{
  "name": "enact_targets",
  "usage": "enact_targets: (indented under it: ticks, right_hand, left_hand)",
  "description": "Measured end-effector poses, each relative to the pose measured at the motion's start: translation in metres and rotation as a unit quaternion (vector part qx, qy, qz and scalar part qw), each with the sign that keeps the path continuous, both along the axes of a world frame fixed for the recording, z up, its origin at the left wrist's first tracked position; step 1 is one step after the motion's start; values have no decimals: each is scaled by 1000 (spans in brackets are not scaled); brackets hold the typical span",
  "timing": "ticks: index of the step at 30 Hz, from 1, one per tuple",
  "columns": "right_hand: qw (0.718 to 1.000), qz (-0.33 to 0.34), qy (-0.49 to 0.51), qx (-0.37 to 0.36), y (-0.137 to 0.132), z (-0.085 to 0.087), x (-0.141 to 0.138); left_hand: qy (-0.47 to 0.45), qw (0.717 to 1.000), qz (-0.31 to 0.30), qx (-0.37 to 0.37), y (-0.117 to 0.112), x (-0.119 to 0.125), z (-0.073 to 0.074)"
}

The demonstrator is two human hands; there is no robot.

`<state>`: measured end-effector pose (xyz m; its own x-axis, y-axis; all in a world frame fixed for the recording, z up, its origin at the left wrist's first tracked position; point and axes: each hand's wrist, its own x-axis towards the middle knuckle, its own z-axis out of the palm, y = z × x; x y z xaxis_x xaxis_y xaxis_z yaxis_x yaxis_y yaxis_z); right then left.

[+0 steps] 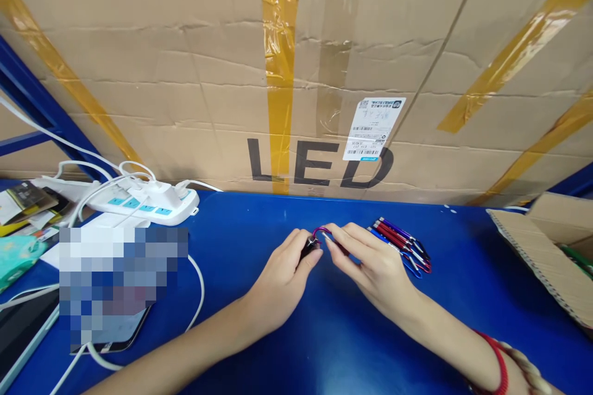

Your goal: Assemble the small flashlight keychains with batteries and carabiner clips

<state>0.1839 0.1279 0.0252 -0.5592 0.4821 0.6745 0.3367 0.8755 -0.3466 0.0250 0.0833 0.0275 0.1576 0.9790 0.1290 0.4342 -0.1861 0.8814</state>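
Note:
My left hand is closed around a small dark tube with a shiny metal end; most of it is hidden by my fingers. A thin purple-red loop, like a carabiner clip, arches from the tube's end to my right hand. The fingers of my right hand pinch the loop, and its far part is hidden. Just beyond my right hand lies a group of slim blue, red and purple metal pens with small clips, like keychain penlights. They lie side by side on the blue table.
A large taped cardboard box marked LED stands along the back. At left are a white power strip with cables, a phone, partly blurred, and packets. An open carton with green items stands at right.

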Motion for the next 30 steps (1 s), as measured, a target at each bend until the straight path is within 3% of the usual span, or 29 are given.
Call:
enact_targets:
  ticks: [4,7,9,11,13,16,19,23,30]
  right_hand:
    - [994,7,-63,-85,8,4,5]
    - [970,-69,-182,-147,24,9,24]
    - [932,-178,-269,-166,37,13,44]
    - [857,-296,-364,-216,49,16,65]
    - [817,-338,-393,-252,60,17,84]
    - [790,-344,-408,-301,71,16,100]
    - [793,-312,-405,-331,75,13,102]
    - [828,-235,-403,-312,77,9,90]
    - [889,-83,-387,-230,73,-4,31]
  left_hand:
    - [65,998,-4,14,6,-8,-2]
    - [153,988,-15,-2,11,-15,-6]
    - [187,982,-27,-8,14,-20,-10]
    - [218,975,-46,-4,15,-23,-13]
    - [254,965,-66,4,16,-26,-16]
    - [299,950,-86,20,16,-28,-19]
    - [324,940,-100,33,15,-31,-21]
    - [339,932,-117,47,14,-36,-23]
    - [383,911,-137,65,12,-30,-19]
